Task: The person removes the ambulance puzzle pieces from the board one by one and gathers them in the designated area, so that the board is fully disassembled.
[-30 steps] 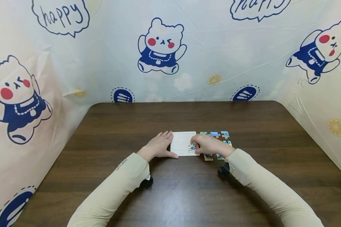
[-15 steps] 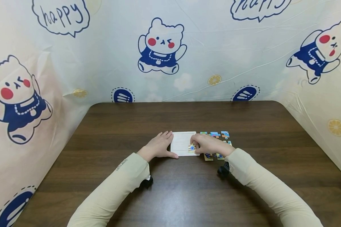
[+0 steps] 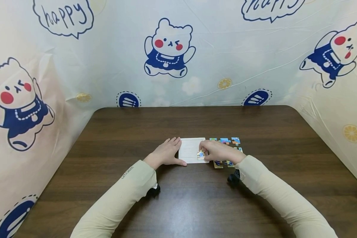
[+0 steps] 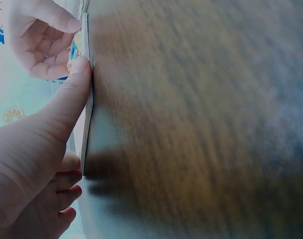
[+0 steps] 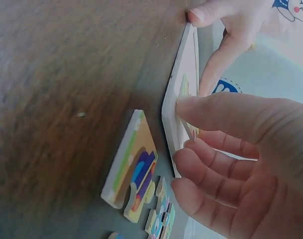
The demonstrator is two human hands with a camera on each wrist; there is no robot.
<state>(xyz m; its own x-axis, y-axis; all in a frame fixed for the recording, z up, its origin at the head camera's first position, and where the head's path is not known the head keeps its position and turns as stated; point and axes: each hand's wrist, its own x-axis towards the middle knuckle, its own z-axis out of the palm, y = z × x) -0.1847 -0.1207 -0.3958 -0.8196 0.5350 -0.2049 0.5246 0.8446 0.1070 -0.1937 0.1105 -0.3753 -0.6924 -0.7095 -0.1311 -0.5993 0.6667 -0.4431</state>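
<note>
A shallow white puzzle tray point(image 3: 188, 148) lies flat on the table. My left hand point(image 3: 166, 153) rests against its left side, thumb point(image 4: 74, 82) on the near edge and the other fingers along the left edge. My right hand point(image 3: 218, 151) pinches a colourful jigsaw piece point(image 3: 200, 155) between thumb and fingers over the tray's near right corner. In the right wrist view this jigsaw piece point(image 5: 187, 124) stands tilted against the tray, partly hidden by the thumb. Whether it is seated flat I cannot tell.
Several loose jigsaw pieces point(image 3: 225, 141) lie right of the tray, some hidden under my right hand. One wooden piece point(image 5: 134, 167) lies close to the tray's right edge. The brown table point(image 3: 178, 198) ends at a printed cloth backdrop point(image 3: 214, 59).
Both hands and the tray stay in place. The pinched jigsaw piece's face looks slightly lighter, as if its tilt has shifted a little.
</note>
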